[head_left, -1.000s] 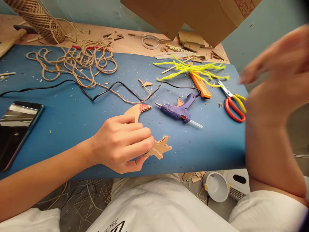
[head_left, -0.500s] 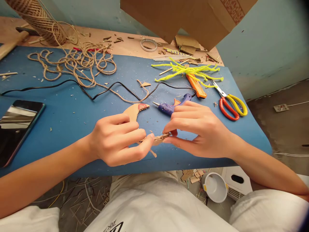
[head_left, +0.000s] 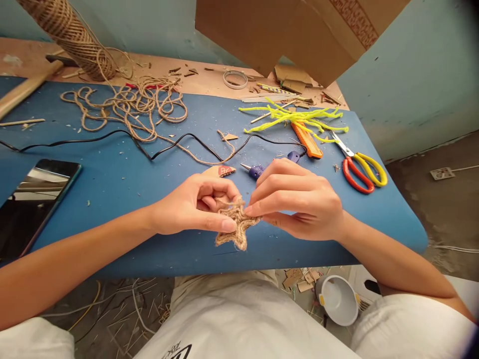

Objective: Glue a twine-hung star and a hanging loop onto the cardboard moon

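A small star wrapped in brown twine [head_left: 240, 230] is held above the near edge of the blue table, its twine-covered face upward. My left hand [head_left: 190, 204] grips it from the left, thumb on top and fingers curled beneath. At the star's right point, my right hand [head_left: 303, 199] pinches with its fingertips. Just behind the hands lies a blue glue gun [head_left: 256, 172], its body mostly covered by my right hand. A curved cardboard piece [head_left: 215, 171] with a red mark shows partly beyond my left hand.
Loose twine [head_left: 145, 107] trails from a large spool [head_left: 82, 45]. A black cord [head_left: 187, 135] crosses the table [head_left: 123, 249]. To the right are yellow-green pipe cleaners [head_left: 284, 117], an orange cutter [head_left: 307, 141] and scissors [head_left: 359, 169]. A phone [head_left: 41, 199] lies left.
The star has been turned in my hands: its twine face now shows instead of a corrugated cardboard edge. My left hand has rolled over so its thumb is on top. The view has shifted slightly.
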{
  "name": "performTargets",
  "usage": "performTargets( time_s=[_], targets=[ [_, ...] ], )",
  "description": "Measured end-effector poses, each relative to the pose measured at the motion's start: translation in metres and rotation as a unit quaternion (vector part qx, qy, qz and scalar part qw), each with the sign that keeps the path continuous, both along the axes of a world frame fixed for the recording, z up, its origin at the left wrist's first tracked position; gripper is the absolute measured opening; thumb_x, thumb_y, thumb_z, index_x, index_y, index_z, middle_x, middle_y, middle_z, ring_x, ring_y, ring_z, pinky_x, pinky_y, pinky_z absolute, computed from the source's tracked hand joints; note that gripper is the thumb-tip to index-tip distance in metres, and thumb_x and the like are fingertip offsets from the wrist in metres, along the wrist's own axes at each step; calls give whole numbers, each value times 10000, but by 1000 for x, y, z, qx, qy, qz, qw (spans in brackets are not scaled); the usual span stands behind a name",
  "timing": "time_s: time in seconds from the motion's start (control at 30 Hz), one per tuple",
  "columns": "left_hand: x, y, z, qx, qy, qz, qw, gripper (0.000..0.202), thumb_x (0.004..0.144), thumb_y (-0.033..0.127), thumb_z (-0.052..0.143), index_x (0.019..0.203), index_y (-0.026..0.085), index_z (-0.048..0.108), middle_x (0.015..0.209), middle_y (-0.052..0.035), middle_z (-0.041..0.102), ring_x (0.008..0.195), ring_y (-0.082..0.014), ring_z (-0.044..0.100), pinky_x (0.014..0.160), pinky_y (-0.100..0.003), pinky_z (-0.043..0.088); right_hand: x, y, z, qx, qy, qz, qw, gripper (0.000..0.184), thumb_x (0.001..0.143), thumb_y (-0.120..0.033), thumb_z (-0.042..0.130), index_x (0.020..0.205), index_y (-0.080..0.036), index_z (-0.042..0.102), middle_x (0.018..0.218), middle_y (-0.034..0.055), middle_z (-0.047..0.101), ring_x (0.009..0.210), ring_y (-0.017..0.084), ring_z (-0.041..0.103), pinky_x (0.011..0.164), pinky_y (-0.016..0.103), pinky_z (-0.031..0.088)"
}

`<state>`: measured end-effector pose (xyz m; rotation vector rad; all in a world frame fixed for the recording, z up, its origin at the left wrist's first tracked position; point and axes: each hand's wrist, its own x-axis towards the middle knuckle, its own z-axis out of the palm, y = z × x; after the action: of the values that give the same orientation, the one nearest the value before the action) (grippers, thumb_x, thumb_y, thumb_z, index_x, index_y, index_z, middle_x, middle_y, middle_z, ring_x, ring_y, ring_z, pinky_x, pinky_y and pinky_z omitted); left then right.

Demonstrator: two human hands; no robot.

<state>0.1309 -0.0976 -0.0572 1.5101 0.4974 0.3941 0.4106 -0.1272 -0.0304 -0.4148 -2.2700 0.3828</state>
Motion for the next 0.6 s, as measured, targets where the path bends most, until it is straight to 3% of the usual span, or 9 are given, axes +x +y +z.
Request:
performTargets(
  time_s=[0.1,0.23,0.43,0.6],
  targets=[
    [3,0,5,-35,30,35,998,392,929,516,956,932,201,722,569,92,427,572,-71,380,498,-155,285,-3,-4,-5,-56,48,-53,996,143,1096,-149,817,1201,-225,756,1010,37,854,888,178,740,827,369,609],
    [4,-2,13,-13,26,58,998,376,912,456,962,847,200,696,512,95,398,559,-73,388,485,-156,244,-5,-11,-5,-123,78,-97,985,118,1049,-145,789,1112,-229,734,933,13,805,817,152,723,763,334,593],
    [6,-10,11,-7,48,85,995,368,935,417,949,884,193,662,638,11,741,498,-53,496,473,-144,294,-8,-18,-4,-141,53,-131,980,158,1065,-194,799,953,-235,696,828,-18,778,743,131,675,729,312,557],
    [10,-14,1,18,41,115,992,342,939,386,936,865,196,661,773,-49,863,512,-88,646,480,-160,405,-10,-20,-9,-119,26,-159,980,140,1097,-173,803,971,-210,754,814,-16,805,741,122,720,716,281,540]
  ],
)
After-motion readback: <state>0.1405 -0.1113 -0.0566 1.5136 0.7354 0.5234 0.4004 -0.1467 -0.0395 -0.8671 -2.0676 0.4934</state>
